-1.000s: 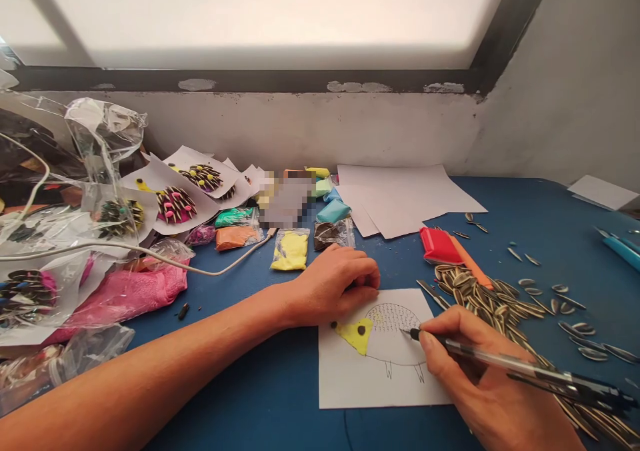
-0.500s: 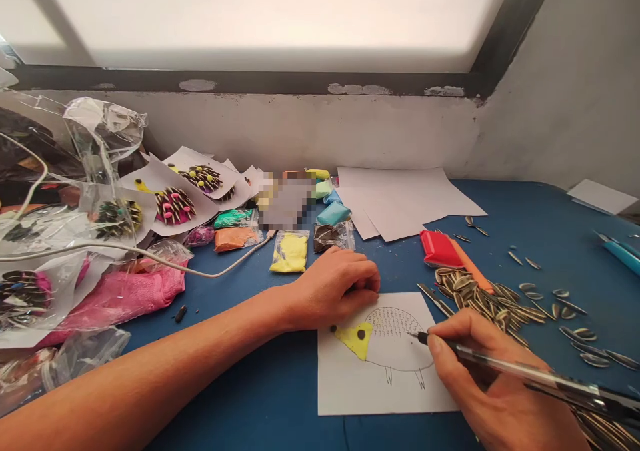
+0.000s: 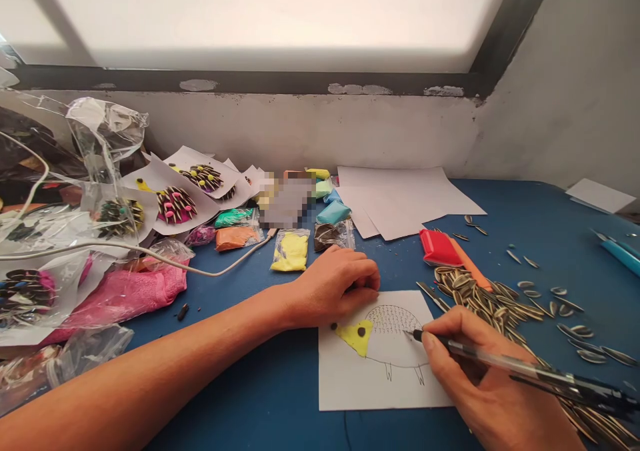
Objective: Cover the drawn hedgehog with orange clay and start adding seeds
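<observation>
In my right hand [image 3: 493, 378] is a black pen [image 3: 525, 364], its tip on a white sheet of paper [image 3: 350, 388]. On the sheet is a hedgehog drawing [image 3: 395, 348] with a rounded outline, short marks over its upper back and thin legs. Its head is a flat piece of yellow clay [image 3: 356, 336] with a dark eye and a dark nose. My left hand [image 3: 337, 284], fingers curled in, rests at the sheet's upper left edge. Sunflower seeds [image 3: 500, 301] lie in a pile just beyond my right hand.
Bagged clay in yellow [image 3: 291, 251], orange [image 3: 235, 238] and red [image 3: 440, 248] lies on the blue table. Blank paper sheets [image 3: 405, 198] lie at the back. On the left are finished seed hedgehogs [image 3: 176, 204], a pink cloth [image 3: 135, 294] and a white cable [image 3: 210, 274].
The pen tip and my right hand have shifted slightly left over the drawing's back. A few more marks seem to show there. My left hand stays in place.
</observation>
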A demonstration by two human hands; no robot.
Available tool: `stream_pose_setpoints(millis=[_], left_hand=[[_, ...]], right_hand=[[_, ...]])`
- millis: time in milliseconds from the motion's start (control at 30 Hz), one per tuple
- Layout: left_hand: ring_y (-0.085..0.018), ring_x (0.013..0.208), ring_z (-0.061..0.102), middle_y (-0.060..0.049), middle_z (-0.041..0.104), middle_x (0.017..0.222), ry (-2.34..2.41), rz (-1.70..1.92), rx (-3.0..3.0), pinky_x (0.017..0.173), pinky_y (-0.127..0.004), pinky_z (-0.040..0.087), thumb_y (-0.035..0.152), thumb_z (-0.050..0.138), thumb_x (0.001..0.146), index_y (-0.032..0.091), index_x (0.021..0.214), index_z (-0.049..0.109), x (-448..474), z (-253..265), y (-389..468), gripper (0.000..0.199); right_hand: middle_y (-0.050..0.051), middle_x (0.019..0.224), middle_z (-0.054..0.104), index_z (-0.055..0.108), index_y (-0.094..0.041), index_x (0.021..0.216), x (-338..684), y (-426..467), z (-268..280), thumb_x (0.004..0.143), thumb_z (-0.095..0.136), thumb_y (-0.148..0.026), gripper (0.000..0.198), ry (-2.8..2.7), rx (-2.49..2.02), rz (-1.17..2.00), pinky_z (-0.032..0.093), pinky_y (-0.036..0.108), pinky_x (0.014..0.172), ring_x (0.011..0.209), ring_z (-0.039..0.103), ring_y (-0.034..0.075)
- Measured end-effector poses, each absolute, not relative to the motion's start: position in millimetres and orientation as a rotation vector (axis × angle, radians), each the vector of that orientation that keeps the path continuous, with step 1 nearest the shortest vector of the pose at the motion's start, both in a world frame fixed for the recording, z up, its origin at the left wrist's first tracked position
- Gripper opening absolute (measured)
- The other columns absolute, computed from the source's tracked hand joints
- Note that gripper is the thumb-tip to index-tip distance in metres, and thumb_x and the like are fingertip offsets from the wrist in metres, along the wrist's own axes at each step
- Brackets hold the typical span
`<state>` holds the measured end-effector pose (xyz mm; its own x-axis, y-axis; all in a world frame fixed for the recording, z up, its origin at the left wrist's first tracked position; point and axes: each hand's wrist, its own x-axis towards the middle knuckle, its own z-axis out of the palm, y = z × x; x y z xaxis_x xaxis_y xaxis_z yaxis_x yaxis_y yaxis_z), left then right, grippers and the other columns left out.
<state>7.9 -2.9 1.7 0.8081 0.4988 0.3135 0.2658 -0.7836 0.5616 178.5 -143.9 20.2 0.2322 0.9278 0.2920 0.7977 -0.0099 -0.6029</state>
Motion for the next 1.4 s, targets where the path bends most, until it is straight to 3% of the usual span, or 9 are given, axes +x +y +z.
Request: stream_pose_setpoints(millis=[467,700,833,1033,1233,1400], left_hand=[[-0.012,0.073,0.051,0.003,0.059,0.075,0.592,0.579,2.504,0.074,-0.029,0.034,0.015,0.064,0.088,0.016,0.082,0.062,8.4,4.9,-3.5,0.007],[-0.012,0.073,0.051,0.003,0.059,0.075,0.598,0.584,2.499,0.073,-0.029,0.034,0.017,0.064,0.089,0.016,0.081,0.062,8.7,3.9,-3.1,0.008],[-0.012,0.074,0.051,0.003,0.059,0.075,0.608,0.571,2.504,0.074,-0.029,0.035,0.018,0.063,0.09,0.016,0.082,0.062,8.8,3.8,-3.6,0.008],[-0.012,0.075,0.052,0.003,0.06,0.078,0.589,0.573,2.503,0.076,-0.03,0.034,0.017,0.062,0.09,0.017,0.083,0.061,7.7,3.9,-3.0,0.007],[-0.012,0.074,0.051,0.002,0.06,0.077,0.591,0.574,2.497,0.076,-0.029,0.035,0.017,0.062,0.09,0.016,0.082,0.062,7.9,5.5,-3.4,0.008],[-0.011,0.072,0.05,0.003,0.058,0.074,0.577,0.586,2.498,0.073,-0.028,0.035,0.017,0.063,0.089,0.016,0.082,0.062,8.1,5.0,-2.6,0.008]], right_hand=[[-0.007,0.055,0.053,0.055,-0.028,0.068,180.8,-143.5,19.6,0.087,0.05,-0.033,0.02,-1.607,-1.814,0.234,0.038,0.025,0.048,0.05,0.049,0.013],[-0.008,0.046,0.05,0.057,-0.028,0.066,198.1,-140.8,21.0,0.083,0.053,-0.038,0.021,-1.698,-1.753,0.278,0.03,0.023,0.032,0.036,0.042,0.011],[-0.006,0.055,0.054,0.054,-0.027,0.068,187.1,-145.5,19.8,0.085,0.05,-0.035,0.019,-1.525,-1.84,0.221,0.042,0.022,0.048,0.05,0.052,0.013],[-0.005,0.056,0.055,0.054,-0.027,0.069,180.5,-146.9,19.9,0.086,0.05,-0.036,0.02,-1.49,-1.831,0.266,0.045,0.023,0.051,0.051,0.053,0.013],[-0.006,0.05,0.057,0.059,-0.027,0.07,204.6,-140.1,15.4,0.086,0.054,-0.04,0.021,-1.749,-1.792,0.306,0.039,0.02,0.036,0.04,0.052,0.012],[-0.007,0.052,0.059,0.059,-0.027,0.073,209.7,-140.0,12.2,0.09,0.052,-0.038,0.022,-1.794,-1.769,0.312,0.039,0.019,0.035,0.04,0.053,0.011]])
